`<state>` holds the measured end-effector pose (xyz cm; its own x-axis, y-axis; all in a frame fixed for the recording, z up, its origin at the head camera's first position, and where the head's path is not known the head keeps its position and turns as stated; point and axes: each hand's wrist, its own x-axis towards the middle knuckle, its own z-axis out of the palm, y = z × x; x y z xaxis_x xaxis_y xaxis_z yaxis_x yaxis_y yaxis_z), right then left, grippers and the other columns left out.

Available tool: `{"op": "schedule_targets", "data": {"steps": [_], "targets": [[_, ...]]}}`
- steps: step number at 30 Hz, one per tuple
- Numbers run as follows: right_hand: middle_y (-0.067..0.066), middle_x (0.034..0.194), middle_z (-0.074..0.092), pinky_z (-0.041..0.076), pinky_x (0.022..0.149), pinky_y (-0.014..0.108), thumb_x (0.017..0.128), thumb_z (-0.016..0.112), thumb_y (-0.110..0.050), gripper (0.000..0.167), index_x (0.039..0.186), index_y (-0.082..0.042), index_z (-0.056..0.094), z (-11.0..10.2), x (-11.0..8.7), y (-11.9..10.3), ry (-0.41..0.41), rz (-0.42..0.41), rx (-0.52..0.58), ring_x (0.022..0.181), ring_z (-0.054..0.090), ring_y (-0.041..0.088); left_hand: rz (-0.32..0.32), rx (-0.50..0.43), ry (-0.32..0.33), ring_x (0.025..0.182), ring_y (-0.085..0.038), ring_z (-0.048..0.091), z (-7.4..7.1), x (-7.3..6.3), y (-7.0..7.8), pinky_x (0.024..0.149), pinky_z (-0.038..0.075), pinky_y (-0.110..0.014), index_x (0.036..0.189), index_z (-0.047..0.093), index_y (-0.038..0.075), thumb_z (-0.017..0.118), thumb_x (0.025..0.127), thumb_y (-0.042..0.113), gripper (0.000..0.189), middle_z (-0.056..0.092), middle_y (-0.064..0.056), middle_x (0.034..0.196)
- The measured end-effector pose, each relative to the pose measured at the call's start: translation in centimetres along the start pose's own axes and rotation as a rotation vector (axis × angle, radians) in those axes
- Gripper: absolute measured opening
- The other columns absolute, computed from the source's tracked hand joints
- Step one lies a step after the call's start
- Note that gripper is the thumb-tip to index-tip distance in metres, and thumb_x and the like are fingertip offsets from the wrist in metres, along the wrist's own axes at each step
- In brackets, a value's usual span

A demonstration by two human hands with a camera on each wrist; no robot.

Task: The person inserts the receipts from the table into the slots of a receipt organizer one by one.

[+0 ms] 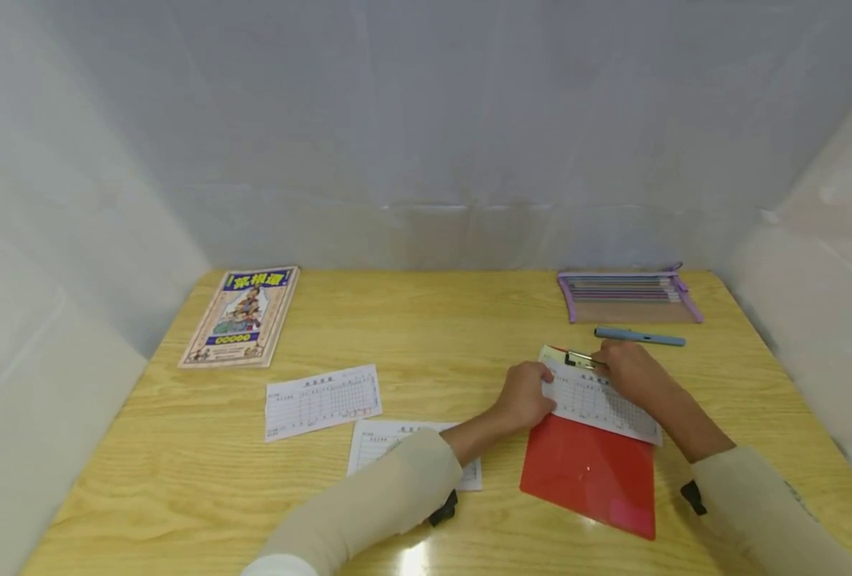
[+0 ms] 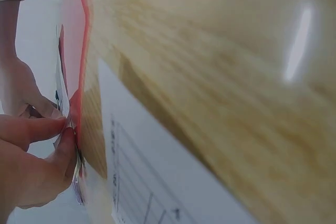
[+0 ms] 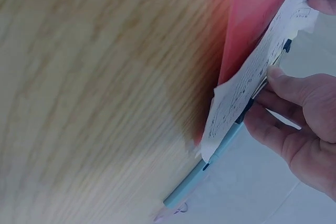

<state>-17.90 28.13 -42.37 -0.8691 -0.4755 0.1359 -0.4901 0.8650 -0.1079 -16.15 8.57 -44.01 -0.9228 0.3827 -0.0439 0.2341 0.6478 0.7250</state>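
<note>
Pale sheeting [image 1: 426,120] is enclosing the wood-grain desk [image 1: 181,480] along its far side and both flanks. Toward four o'clock from the desk's middle, a red clipboard [image 1: 584,472] is lying at a slant, carrying a printed slip [image 1: 580,396] across its upper half. The left hand [image 1: 526,396] is pinching the slip's left edge between thumb and fingers; the right hand [image 1: 634,372] is pinching the metal clip [image 1: 577,359] at the board's twelve o'clock. Whether the slip's top edge is sitting under the clip, I cannot tell. Ideally the right hand should be pressing the clip fully while the left is squaring the slip to the board; releasing early would be risking a crease. At two o'clock, a see-through pencil case [image 1: 616,313] is holding a row of slim pencils [image 1: 620,290]. A blue pen [image 1: 642,336] is lying outside, at the case's six o'clock.
</note>
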Motion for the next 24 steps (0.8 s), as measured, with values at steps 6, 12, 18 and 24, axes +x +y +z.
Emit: {"op": "schedule_targets", "data": {"steps": [6,12,18,24], "targets": [[0.005,0.069,0.056,0.047,0.058,0.031,0.078,0.070,0.004,0.004,0.079,0.000,0.068,0.19,0.01,0.04,0.002,-0.007,-0.004,0.063,0.052,0.015,0.015,0.021,-0.012,0.111,-0.022,0.058,0.00,-0.06,-0.10,0.099,0.044,-0.026,0.105,0.065,-0.002,0.074,0.073,0.003,0.033,0.065,-0.012,0.113],[0.005,0.069,0.056,0.047,0.058,0.032,0.079,0.070,0.001,0.003,0.079,0.001,0.068,0.13,0.02,0.03,-0.012,0.008,-0.013,0.063,0.053,0.015,0.056,0.056,-0.011,0.112,-0.021,0.057,-0.07,-0.19,-0.24,0.101,0.042,-0.027,0.112,0.063,-0.003,0.075,0.073,0.005,0.041,0.064,-0.012,0.116],[0.006,0.071,0.057,0.046,0.058,0.031,0.079,0.070,0.000,0.004,0.083,0.001,0.069,-0.04,0.11,-0.08,-0.034,0.016,-0.030,0.064,0.053,0.015,0.053,0.070,-0.006,0.114,-0.021,0.055,-0.01,-0.21,-0.29,0.103,0.040,-0.027,0.119,0.060,-0.004,0.071,0.074,0.003,0.047,0.061,-0.012,0.119],[0.007,0.072,0.058,0.049,0.060,0.032,0.079,0.069,0.003,0.006,0.085,0.002,0.070,-0.06,0.09,-0.05,-0.035,0.012,-0.026,0.066,0.055,0.017,0.049,0.069,0.006,0.115,-0.022,0.054,0.10,-0.19,-0.20,0.102,0.041,-0.027,0.119,0.060,-0.004,0.073,0.074,0.004,0.047,0.061,-0.014,0.119]]}}
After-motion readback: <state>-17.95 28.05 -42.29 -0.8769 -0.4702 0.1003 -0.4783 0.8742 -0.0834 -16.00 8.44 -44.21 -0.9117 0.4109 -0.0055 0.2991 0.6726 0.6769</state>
